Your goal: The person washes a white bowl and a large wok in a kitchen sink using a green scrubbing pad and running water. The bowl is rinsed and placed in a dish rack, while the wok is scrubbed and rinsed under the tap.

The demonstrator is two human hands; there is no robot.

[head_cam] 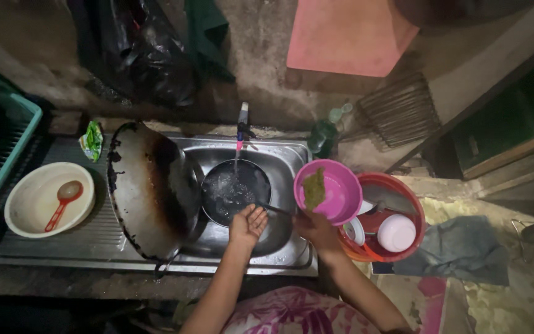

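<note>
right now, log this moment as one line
left hand open over steel sink | right hand holds round pink plastic bowl | tap running

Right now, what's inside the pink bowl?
A green scrub pad lies against the inner wall of the pink bowl, which the right hand grips at its rim. The pad covers whatever is beneath it.

Left hand over black pan, right hand perhaps gripping pink bowl.

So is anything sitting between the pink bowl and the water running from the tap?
Nothing visible. The right hand holds the pink bowl at the sink's right edge; the stream falls into the dark pan just left, where the left hand rests.
</note>
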